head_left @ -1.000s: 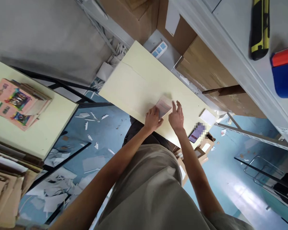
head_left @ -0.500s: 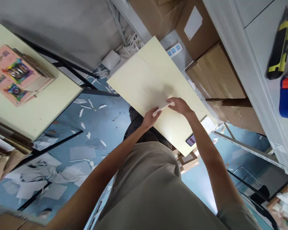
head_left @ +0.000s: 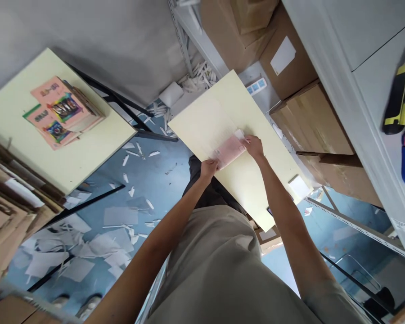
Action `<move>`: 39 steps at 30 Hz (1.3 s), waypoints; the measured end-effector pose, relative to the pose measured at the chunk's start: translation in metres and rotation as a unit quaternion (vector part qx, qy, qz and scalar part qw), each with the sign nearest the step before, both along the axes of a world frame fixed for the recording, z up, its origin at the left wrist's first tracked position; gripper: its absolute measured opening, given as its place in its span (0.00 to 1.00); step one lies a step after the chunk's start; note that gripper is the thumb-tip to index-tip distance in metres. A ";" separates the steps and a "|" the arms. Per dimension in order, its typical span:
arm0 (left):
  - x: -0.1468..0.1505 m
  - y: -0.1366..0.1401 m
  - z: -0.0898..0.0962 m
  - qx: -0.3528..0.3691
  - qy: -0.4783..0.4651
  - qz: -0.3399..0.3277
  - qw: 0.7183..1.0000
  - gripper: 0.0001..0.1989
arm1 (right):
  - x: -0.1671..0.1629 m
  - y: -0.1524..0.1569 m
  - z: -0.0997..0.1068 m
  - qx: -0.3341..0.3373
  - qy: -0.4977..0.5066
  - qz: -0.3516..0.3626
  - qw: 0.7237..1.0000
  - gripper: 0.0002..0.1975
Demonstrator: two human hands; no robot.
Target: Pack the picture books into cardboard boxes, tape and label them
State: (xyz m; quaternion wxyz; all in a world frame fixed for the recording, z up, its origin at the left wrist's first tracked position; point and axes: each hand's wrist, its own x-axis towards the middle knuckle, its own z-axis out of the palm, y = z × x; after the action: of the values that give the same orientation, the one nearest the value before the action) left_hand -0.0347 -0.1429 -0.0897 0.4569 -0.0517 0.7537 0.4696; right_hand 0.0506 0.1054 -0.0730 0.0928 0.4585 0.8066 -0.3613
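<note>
A flat pink piece (head_left: 230,150), like folded paper or a thin packet, lies just over the pale yellow tabletop (head_left: 205,110), its broad face turned up. A whitish part shows at its far right end. My left hand (head_left: 209,169) is closed on the near left end, the thumb and fingers pinching its edge. At the opposite end, my right hand (head_left: 254,146) grips the edge beside the whitish part. Whether the pink piece touches the tabletop I cannot tell.
Pink printed packs (head_left: 62,112) lie on another table at left. A small white block (head_left: 299,186) and a partly hidden phone (head_left: 270,211) are near the right end. Cardboard boxes (head_left: 313,119) line the far side. A utility knife (head_left: 398,96) rests on the grey surface. Paper scraps (head_left: 116,247) litter the floor.
The pink piece was edge-on between my hands and now shows its broad pink face. My hands are slightly farther apart. The whole view has shifted, with the scene lower and to the right.
</note>
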 end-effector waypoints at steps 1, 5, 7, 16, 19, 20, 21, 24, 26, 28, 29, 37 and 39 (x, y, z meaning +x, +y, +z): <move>0.000 0.002 0.002 0.000 -0.026 0.012 1.000 0.11 | 0.002 0.000 0.001 0.003 -0.011 -0.001 1.000 0.11; 0.013 0.010 0.017 0.003 -0.104 0.031 0.994 0.15 | 0.020 0.003 0.012 0.010 -0.033 -0.012 0.999 0.12; 0.026 0.014 0.025 0.006 -0.132 0.022 0.991 0.14 | 0.036 0.007 0.019 0.007 -0.033 -0.024 0.999 0.11; 0.085 0.029 0.037 -0.014 -0.217 -0.140 0.966 0.10 | 0.122 0.010 0.027 -0.007 -0.077 -0.136 0.988 0.10; 0.096 0.030 0.032 -0.032 -0.210 -0.203 0.956 0.11 | 0.138 0.006 0.019 -0.006 -0.064 -0.181 0.981 0.10; 0.099 0.030 0.031 -0.037 -0.203 -0.222 0.953 0.11 | 0.142 0.003 0.017 -0.006 -0.060 -0.194 0.979 0.10; 0.102 0.030 0.031 -0.042 -0.196 -0.241 0.949 0.11 | 0.144 0.000 0.016 -0.005 -0.056 -0.206 0.977 0.11; 0.106 0.027 0.037 -0.052 -0.173 -0.311 0.933 0.11 | 0.146 -0.015 0.017 0.025 -0.036 -0.227 0.973 0.16; 0.104 0.026 0.044 -0.054 -0.148 -0.359 0.920 0.10 | 0.144 -0.032 0.021 0.078 -0.012 -0.223 0.971 0.22; 0.096 0.030 0.051 -0.046 -0.111 -0.388 0.914 0.10 | 0.140 -0.053 0.026 0.124 0.008 -0.203 0.971 0.26; 0.090 0.034 0.053 -0.035 -0.082 -0.395 0.914 0.09 | 0.139 -0.064 0.028 0.132 0.013 -0.187 0.973 0.27; 0.047 0.079 0.038 0.033 0.256 -0.453 0.853 0.05 | 0.152 -0.141 0.021 0.108 0.004 -0.153 0.982 0.30; 0.048 0.082 0.033 0.041 0.261 -0.461 0.847 0.09 | 0.158 -0.151 0.021 0.105 0.002 -0.168 0.980 0.28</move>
State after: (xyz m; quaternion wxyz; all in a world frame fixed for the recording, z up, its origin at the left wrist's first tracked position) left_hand 0.0135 -0.0605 -0.0570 0.4094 0.4448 0.7623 0.2313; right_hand 0.2089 -0.0455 -0.0521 -0.0197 0.5937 0.7519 -0.2858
